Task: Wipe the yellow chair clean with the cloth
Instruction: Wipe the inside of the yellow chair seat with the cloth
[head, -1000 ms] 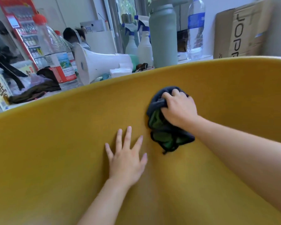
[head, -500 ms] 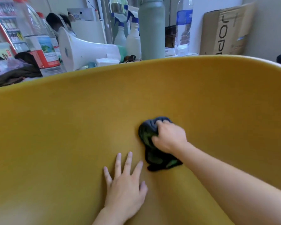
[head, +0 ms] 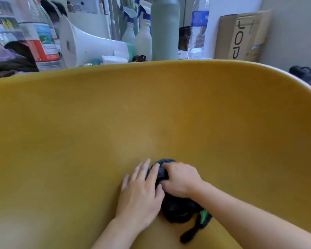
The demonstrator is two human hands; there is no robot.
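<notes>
Your right hand (head: 180, 179) is closed over the bunched dark cloth (head: 178, 207), pressed low in the yellow chair (head: 169, 114); left hand (head: 142, 191) lies flat, fingers touching it. Soft, light, floppy: keep gripping the bunched middle, tail trailing behind

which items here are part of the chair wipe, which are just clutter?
In use: yellow chair; dark cloth; right hand gripping it; left hand flat beside it.

Clutter: white megaphone; spray bottles; green flask; water bottle; cardboard box.
</notes>
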